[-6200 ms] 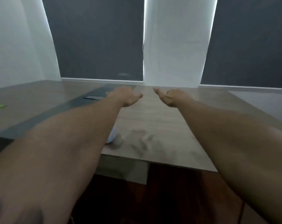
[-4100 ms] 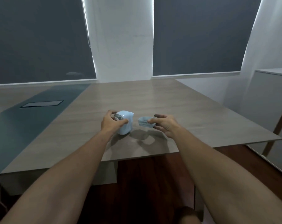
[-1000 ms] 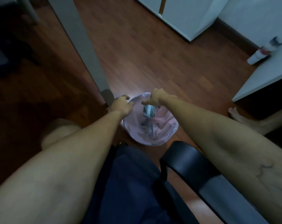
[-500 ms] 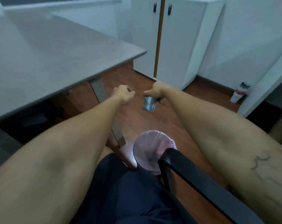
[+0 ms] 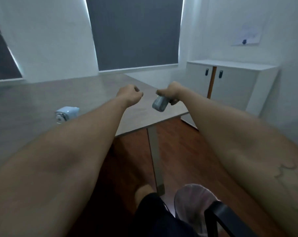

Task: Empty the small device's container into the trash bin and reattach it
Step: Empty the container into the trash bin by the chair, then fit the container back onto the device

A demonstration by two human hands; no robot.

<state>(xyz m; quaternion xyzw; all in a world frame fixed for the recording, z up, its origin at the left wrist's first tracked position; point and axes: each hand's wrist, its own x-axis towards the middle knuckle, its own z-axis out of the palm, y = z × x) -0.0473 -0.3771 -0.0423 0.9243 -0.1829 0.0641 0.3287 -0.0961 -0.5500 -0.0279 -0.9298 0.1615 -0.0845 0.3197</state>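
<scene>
A white cabinet (image 5: 233, 86) stands beyond the grey table (image 5: 42, 96), blinds (image 5: 136, 31) behind.

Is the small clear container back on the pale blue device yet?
No, detached: the small clear container is in the right hand, apart from the pale blue device on the grey table.

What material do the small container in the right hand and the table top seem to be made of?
The container, held by the right hand, looks like translucent grey plastic: light passes dimly through its smooth, rounded walls. The table top looks like wood-grain laminate with a matte finish: faint grey-brown streaks, no glare. Blur leaves both uncertain.
</scene>
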